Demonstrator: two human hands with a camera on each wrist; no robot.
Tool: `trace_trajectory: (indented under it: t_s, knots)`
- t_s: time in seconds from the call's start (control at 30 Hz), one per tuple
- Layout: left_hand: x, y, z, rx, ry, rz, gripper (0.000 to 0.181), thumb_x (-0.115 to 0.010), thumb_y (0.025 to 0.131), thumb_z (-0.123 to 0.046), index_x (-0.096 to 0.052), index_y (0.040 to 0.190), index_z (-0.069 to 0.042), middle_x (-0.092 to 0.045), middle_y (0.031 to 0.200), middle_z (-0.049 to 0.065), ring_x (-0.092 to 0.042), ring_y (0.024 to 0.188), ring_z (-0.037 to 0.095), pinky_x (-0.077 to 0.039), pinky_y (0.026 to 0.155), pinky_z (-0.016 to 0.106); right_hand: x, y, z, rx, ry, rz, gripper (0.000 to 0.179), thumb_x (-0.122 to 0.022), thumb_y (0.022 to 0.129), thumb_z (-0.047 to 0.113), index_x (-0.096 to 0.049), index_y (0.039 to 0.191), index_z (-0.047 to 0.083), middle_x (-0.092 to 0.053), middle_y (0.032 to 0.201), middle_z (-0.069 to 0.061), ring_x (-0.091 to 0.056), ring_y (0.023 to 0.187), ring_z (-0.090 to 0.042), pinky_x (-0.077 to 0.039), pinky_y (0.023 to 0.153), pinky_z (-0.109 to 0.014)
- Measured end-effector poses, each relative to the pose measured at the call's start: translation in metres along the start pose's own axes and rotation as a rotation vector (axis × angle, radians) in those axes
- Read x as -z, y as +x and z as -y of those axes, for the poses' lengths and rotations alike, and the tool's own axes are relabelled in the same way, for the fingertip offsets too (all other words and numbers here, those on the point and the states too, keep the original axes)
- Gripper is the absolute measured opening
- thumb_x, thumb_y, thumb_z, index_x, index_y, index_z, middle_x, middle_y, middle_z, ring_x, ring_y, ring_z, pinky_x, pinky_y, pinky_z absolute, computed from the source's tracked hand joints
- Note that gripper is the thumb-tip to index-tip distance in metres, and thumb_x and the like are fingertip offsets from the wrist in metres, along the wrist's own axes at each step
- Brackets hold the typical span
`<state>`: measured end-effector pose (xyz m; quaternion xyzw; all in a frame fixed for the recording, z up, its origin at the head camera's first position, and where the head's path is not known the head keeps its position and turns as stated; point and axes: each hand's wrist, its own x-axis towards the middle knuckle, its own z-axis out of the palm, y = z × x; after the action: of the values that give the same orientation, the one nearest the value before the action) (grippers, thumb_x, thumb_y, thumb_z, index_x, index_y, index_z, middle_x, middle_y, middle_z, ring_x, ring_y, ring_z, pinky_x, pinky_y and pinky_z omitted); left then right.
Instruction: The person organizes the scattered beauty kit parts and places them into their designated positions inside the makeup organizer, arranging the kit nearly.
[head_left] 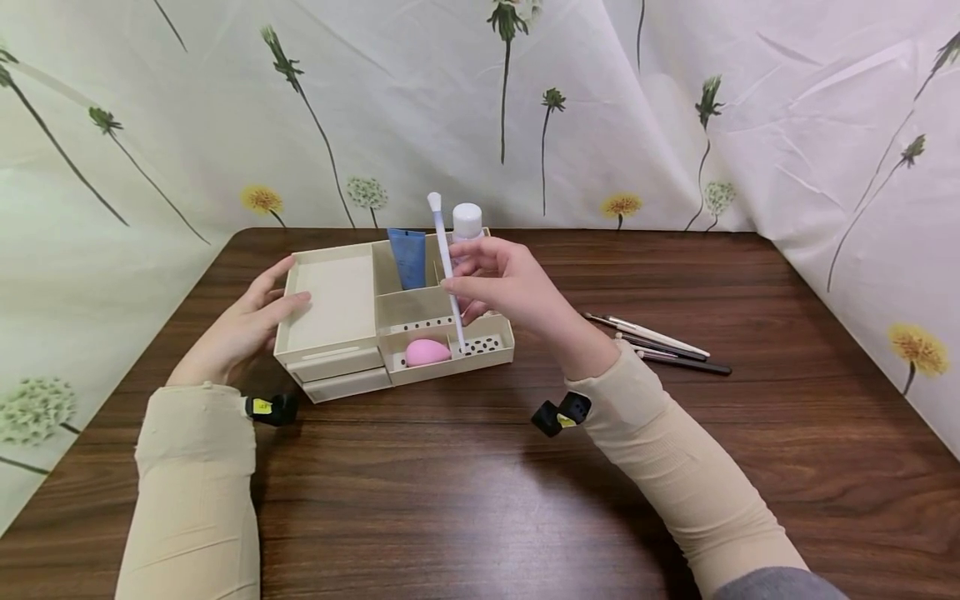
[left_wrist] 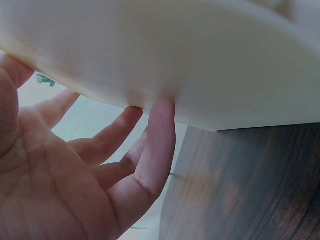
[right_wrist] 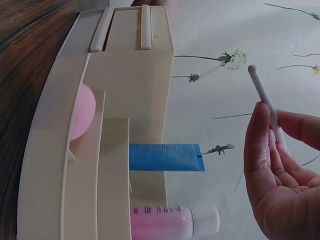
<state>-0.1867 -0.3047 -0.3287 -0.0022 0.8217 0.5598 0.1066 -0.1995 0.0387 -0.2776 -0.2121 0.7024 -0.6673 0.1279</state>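
My right hand (head_left: pixel 517 287) pinches a slim white makeup brush (head_left: pixel 441 233) between thumb and fingers, its pale tip upward. In the head view the brush's lower end overlaps the dotted front right compartment of a cream cosmetics organizer (head_left: pixel 333 300). A pink makeup sponge (head_left: pixel 427 352) lies in the front compartment beside it. Behind stand a blue tube (head_left: pixel 408 260) and a white-capped bottle (head_left: pixel 467 221), whose pink contents show in the right wrist view. My left hand (head_left: pixel 240 329) rests on the organizer's left side, thumb over the top rim, fingertips against the side wall (left_wrist: pixel 200 65).
Several loose makeup brushes (head_left: pixel 667 337) lie in a bunch on the dark wooden table (head_left: pixel 420 508), right of the organizer. Two shut drawers (head_left: pixel 345 375) sit at its front left. A white flower-printed cloth (head_left: pixel 442 108) hangs behind the table.
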Motion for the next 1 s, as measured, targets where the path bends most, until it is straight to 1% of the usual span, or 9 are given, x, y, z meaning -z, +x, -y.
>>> trace_trajectory:
  t_s: [0.17, 0.3, 0.47, 0.67, 0.8, 1.0]
  knots:
    - [0.001, -0.001, 0.0, 0.001, 0.003, 0.0, 0.076, -0.049, 0.103, -0.041, 0.003, 0.159, -0.037, -0.033, 0.129, 0.006, -0.061, 0.089, 0.003, -0.057, 0.072, 0.027, -0.009, 0.009, 0.002, -0.014, 0.028, 0.018, 0.041, -0.066, 0.091, -0.001, -0.055, 0.13, -0.006, -0.063, 0.092, -0.009, -0.062, 0.064, -0.015, -0.059, 0.063, -0.035]
    - [0.001, -0.001, 0.0, 0.001, -0.006, 0.001, 0.076, -0.049, 0.103, -0.04, 0.003, 0.159, -0.037, -0.033, 0.128, 0.006, -0.061, 0.089, 0.003, -0.057, 0.072, 0.027, -0.018, 0.017, 0.002, -0.043, 0.065, 0.029, 0.041, -0.066, 0.091, -0.003, -0.055, 0.13, -0.005, -0.063, 0.09, -0.008, -0.061, 0.064, -0.016, -0.058, 0.061, -0.033]
    - [0.0, 0.0, 0.0, 0.0, -0.01, 0.003, 0.077, -0.049, 0.103, -0.04, 0.003, 0.159, -0.037, -0.034, 0.129, 0.005, -0.061, 0.09, 0.002, -0.057, 0.072, 0.027, -0.03, 0.027, 0.004, -0.084, 0.087, 0.035, 0.04, -0.066, 0.091, -0.004, -0.054, 0.13, -0.005, -0.062, 0.091, -0.009, -0.063, 0.063, -0.018, -0.059, 0.062, -0.033]
    - [0.0, 0.0, -0.001, 0.002, -0.004, 0.009, 0.077, -0.049, 0.103, -0.041, 0.003, 0.159, -0.037, -0.032, 0.134, 0.007, -0.059, 0.094, 0.001, -0.057, 0.075, 0.027, -0.042, 0.039, 0.003, -0.144, 0.092, 0.051, 0.042, -0.066, 0.092, -0.003, -0.054, 0.131, -0.003, -0.061, 0.091, -0.008, -0.063, 0.062, -0.018, -0.059, 0.062, -0.035]
    - [0.0, 0.0, -0.002, 0.006, -0.001, 0.01, 0.077, -0.049, 0.103, -0.042, 0.003, 0.159, -0.037, -0.03, 0.137, 0.009, -0.058, 0.095, 0.001, -0.057, 0.076, 0.027, -0.05, 0.049, 0.002, -0.164, 0.103, 0.07, 0.043, -0.066, 0.092, -0.002, -0.053, 0.133, -0.002, -0.061, 0.093, -0.008, -0.064, 0.063, -0.018, -0.06, 0.064, -0.035]
    - [0.0, 0.0, -0.001, 0.006, -0.011, 0.011, 0.077, -0.049, 0.103, -0.042, 0.003, 0.159, -0.036, -0.032, 0.133, 0.007, -0.06, 0.092, 0.002, -0.057, 0.075, 0.027, -0.063, 0.061, 0.002, -0.183, 0.104, 0.092, 0.042, -0.066, 0.092, -0.002, -0.052, 0.132, -0.002, -0.062, 0.092, -0.009, -0.064, 0.064, -0.018, -0.06, 0.064, -0.035]
